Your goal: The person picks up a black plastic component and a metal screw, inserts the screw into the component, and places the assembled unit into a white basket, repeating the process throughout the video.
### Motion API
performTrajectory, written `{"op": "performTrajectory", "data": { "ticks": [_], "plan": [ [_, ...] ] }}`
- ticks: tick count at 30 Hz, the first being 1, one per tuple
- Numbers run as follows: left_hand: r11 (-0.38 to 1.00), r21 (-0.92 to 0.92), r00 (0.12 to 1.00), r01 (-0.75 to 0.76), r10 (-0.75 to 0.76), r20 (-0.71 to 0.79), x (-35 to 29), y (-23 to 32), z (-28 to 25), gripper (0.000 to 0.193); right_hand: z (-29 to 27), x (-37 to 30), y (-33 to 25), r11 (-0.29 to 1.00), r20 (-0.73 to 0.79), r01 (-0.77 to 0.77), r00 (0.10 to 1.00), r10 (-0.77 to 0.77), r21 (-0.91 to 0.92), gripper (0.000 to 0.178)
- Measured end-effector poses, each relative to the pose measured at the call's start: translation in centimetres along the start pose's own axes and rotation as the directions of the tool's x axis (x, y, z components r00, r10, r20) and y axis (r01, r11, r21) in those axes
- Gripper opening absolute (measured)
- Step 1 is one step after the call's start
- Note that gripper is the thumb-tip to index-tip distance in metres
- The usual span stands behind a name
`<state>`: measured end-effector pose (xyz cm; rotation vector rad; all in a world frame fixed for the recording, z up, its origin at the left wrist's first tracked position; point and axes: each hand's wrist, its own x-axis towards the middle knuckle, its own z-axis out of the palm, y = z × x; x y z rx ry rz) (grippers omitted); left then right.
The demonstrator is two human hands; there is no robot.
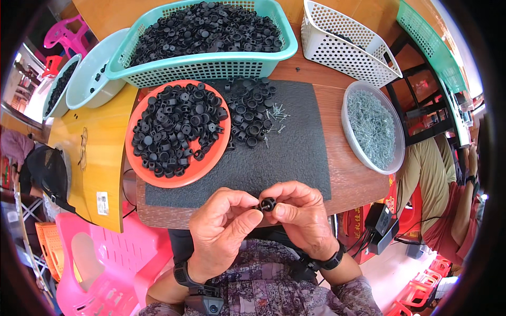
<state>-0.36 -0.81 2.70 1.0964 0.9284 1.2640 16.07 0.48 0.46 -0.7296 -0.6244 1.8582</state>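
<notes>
Over the table's near edge, my right hand pinches a small round black plastic part between thumb and fingers. A bright sliver like a screw shows at its opening. My left hand is closed beside it, thumb and forefinger meeting at the part's left side; what its fingertips grip is too small to make out. Ahead, an orange-red plate is heaped with similar black plastic parts. More black ring-shaped parts lie on the dark mat, next to several loose screws.
A clear round tub of screws stands at right. Behind are a teal basket full of black parts and a white perforated basket. Pale blue basins sit at left, near glasses. A person sits at right.
</notes>
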Motion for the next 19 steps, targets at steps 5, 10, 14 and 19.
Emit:
{"op": "performTrajectory", "data": {
  "ticks": [5,10,14,19],
  "plan": [
    [0.993,0.118,0.999,-0.027,0.032,-0.040,-0.01,-0.48,-0.16,0.015,0.06,0.07,0.14,1.000,-0.003,-0.003,1.000,0.003,0.003,0.025],
    [0.989,0.143,0.997,-0.045,0.054,-0.062,0.06,-0.90,-0.07,0.016,0.08,0.05,0.21,1.000,-0.010,-0.013,1.000,0.013,0.008,0.025],
    [0.974,0.214,0.994,-0.075,0.091,-0.065,0.08,-0.76,0.01,0.016,0.10,0.03,0.27,1.000,-0.011,-0.010,1.000,0.010,0.001,0.025],
    [0.953,0.293,0.995,-0.081,0.092,-0.026,0.02,-0.64,-0.20,0.017,0.05,-0.05,0.40,0.999,-0.001,0.017,1.000,-0.017,-0.031,0.026]
  ]
}}
